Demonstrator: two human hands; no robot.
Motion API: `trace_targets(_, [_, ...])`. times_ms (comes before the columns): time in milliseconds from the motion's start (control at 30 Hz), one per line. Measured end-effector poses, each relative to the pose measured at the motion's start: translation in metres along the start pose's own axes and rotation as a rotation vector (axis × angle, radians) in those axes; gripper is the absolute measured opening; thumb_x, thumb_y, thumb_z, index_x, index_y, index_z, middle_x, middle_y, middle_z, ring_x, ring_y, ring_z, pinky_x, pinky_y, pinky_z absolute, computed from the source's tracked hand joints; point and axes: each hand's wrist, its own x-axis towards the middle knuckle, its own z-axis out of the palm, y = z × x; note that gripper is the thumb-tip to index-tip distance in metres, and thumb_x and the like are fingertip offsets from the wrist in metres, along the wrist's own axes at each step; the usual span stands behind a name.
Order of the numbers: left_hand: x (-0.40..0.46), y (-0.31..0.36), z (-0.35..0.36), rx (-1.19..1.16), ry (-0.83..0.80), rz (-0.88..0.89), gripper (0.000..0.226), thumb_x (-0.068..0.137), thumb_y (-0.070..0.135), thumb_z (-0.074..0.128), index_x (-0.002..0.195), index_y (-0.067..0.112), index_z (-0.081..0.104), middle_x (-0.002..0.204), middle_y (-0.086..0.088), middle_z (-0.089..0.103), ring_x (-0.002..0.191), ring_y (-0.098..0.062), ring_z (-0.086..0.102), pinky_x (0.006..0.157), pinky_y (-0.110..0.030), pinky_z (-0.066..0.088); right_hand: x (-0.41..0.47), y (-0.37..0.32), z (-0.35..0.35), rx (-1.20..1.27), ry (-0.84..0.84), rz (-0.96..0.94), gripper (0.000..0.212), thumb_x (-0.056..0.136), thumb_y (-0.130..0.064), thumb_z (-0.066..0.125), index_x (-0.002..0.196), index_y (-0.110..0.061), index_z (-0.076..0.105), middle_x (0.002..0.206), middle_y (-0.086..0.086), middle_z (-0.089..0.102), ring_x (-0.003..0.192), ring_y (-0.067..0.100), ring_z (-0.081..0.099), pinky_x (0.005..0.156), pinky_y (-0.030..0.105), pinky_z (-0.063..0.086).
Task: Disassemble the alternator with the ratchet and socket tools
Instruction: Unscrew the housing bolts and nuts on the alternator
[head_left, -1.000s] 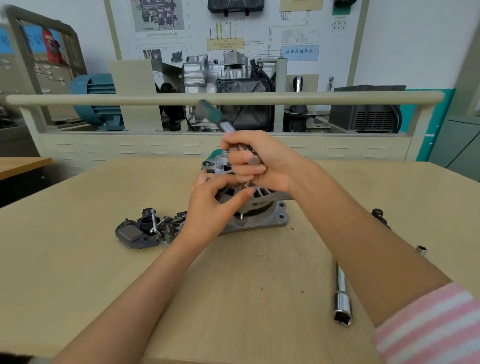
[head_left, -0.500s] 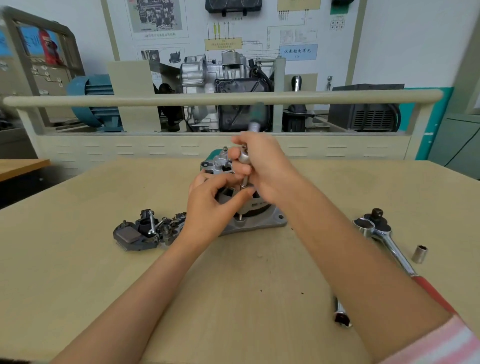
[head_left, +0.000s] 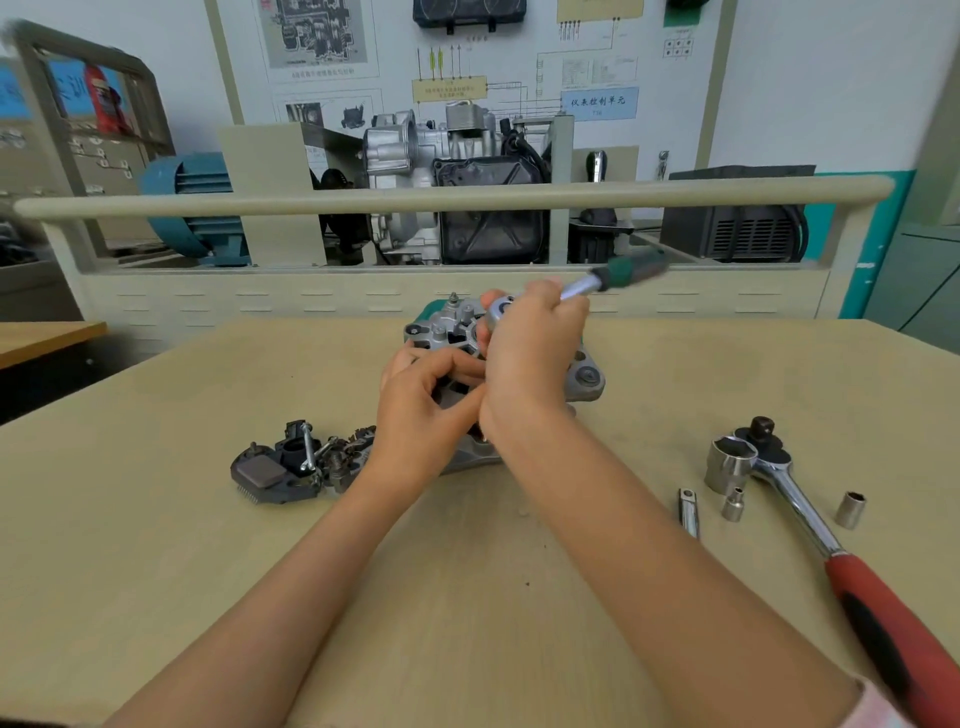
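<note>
The grey alternator housing (head_left: 584, 376) stands on the wooden table (head_left: 156, 545) in the middle of the head view. My left hand (head_left: 421, 415) grips its near left side, thumb and fingers curled round the casing. My right hand (head_left: 530, 353) grips the head of a small ratchet (head_left: 597, 283) on top of the alternator. Its green handle points up and to the right. The socket under the ratchet head is hidden by my fingers.
Removed dark alternator parts (head_left: 296, 467) lie left of the housing. To the right lie a large red-handled ratchet (head_left: 810, 519), a big socket (head_left: 727, 470), two small sockets (head_left: 849, 509) and an extension bar (head_left: 688, 512). A railed bench (head_left: 467, 200) with an engine stands behind.
The small ratchet's green handle has swung from pointing up-left, through upright, to pointing right. My right hand turned with it; my left hand kept its grip on the housing.
</note>
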Motion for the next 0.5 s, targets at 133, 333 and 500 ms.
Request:
trace_targets(133, [0.0,-0.003,-0.001,0.001,0.011,-0.014,0.019,0.075,0.018,0.073,0.072,0.033,0.061,0.076,0.016,0.061,0.09,-0.016,0.046,0.075,-0.021,0.035,0.02,-0.018,-0.006,-0.184,-0.379,0.243,0.024,0.101,-0.018,0.03,0.079,-0.015,0.04,0.047,-0.002,0.045,0.03,0.006,0.03,0.035,0.016,0.023])
trace_targets(333, [-0.001,-0.003,-0.003,-0.014,0.007,-0.059,0.016,0.076,0.023,0.074,0.083,0.035,0.066,0.084,0.011,0.056,0.096,-0.013,0.047,0.079,-0.01,0.037,0.03,-0.032,-0.014,-0.32,-0.778,0.383,0.027,0.101,-0.025,0.034,0.078,-0.014,0.044,0.041,-0.01,0.037,0.031,0.004,0.025,0.042,0.02,0.021])
trace_targets(500, [0.001,-0.002,-0.003,0.017,-0.01,-0.008,0.026,0.073,0.016,0.067,0.07,0.04,0.059,0.063,0.027,0.058,0.086,-0.005,0.042,0.075,-0.026,0.032,0.0,-0.01,-0.004,-0.037,-0.114,0.121,0.029,0.103,-0.024,0.031,0.077,-0.016,0.042,0.056,-0.002,0.049,0.041,0.007,0.038,0.037,0.016,0.03])
